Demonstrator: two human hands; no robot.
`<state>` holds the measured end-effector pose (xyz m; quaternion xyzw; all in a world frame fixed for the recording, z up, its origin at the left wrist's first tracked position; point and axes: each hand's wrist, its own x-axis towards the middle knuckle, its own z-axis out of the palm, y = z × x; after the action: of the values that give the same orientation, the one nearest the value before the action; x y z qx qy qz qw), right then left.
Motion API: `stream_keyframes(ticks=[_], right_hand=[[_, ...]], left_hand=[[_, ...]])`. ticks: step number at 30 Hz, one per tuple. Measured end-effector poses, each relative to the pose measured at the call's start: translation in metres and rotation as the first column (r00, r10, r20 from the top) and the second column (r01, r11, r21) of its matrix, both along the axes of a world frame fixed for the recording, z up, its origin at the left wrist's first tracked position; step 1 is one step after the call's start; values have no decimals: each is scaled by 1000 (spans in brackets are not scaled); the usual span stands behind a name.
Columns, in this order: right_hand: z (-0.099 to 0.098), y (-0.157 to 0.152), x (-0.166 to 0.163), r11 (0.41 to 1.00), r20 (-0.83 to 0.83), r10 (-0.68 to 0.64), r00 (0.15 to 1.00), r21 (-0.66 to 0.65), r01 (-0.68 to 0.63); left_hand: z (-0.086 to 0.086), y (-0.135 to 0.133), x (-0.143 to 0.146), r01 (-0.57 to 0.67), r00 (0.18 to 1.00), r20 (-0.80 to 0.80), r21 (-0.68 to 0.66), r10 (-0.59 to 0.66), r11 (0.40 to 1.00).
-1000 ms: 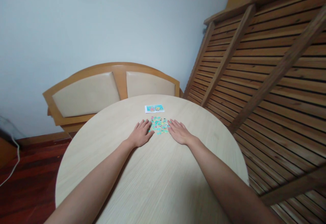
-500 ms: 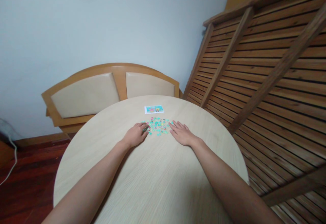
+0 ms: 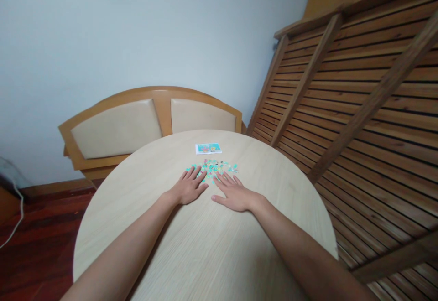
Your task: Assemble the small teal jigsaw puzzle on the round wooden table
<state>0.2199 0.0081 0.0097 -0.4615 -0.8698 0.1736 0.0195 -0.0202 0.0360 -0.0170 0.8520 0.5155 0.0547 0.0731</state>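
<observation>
Many small jigsaw puzzle pieces (image 3: 212, 166), mostly turquoise with bits of pink, yellow and black, lie spread on a round pale wood table (image 3: 205, 251). My left hand (image 3: 189, 186) rests palm down at the near left edge of the pieces, fingers spread over some of them. At the near right edge, my right hand (image 3: 233, 193) lies flat with its fingertips on the pieces and its thumb stretched to the left. Neither hand grips anything. Beyond the pieces is a small picture card (image 3: 209, 148) with a turquoise printed scene and a white border.
A wooden headboard (image 3: 163, 109) with cream padded panels stands behind the table against a pale wall (image 3: 147, 32). On the right leans a large slatted wooden frame (image 3: 342, 100). A white cable (image 3: 21, 214) hangs at the far left above a dark red floor.
Both hands have drawn back toward me, and the right one has also shifted left. Their fingers are spread wider. The pieces' outline is broader, reaching further left and right.
</observation>
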Motion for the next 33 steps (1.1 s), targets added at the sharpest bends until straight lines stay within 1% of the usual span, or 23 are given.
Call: stream_keyframes(ticks=[4, 6, 8, 11, 15, 17, 21, 27, 29, 33], right_hand=[[-4, 3, 3, 993, 46, -114, 992, -21, 115], [-6, 8, 12, 985, 55, -170, 984, -14, 171], [-6, 12, 19, 981, 50, -194, 980, 1, 194], [-4, 15, 24, 988, 10, -152, 988, 38, 152], [-2, 12, 20, 997, -44, -22, 999, 72, 25], [-2, 10, 18, 997, -49, 16, 999, 70, -12], [-4, 11, 18, 997, -28, -11, 1000, 80, 14], [-5, 15, 24, 991, -25, -65, 998, 118, 67], [-3, 14, 24, 991, -43, -41, 998, 129, 46], [4, 10, 20, 988, -74, 60, 995, 150, -48]], left_hand=[[3, -2, 3, -29, 1000, -7, 23, 29, 999], [5, -4, 3, -22, 1000, -15, 38, 22, 999], [7, -7, 2, 2, 1000, -28, 52, 0, 999], [10, -13, 5, 45, 998, -50, 53, -42, 998], [13, -22, 16, 87, 994, -70, 55, -83, 995], [16, -27, 22, 131, 990, -69, 71, -126, 989], [26, -35, 27, 211, 977, -43, 143, -207, 967], [46, -43, 28, 275, 961, -19, 157, -275, 949], [51, -44, 30, 295, 955, -24, 155, -295, 943], [56, -43, 30, 327, 944, 6, 114, -330, 938]])
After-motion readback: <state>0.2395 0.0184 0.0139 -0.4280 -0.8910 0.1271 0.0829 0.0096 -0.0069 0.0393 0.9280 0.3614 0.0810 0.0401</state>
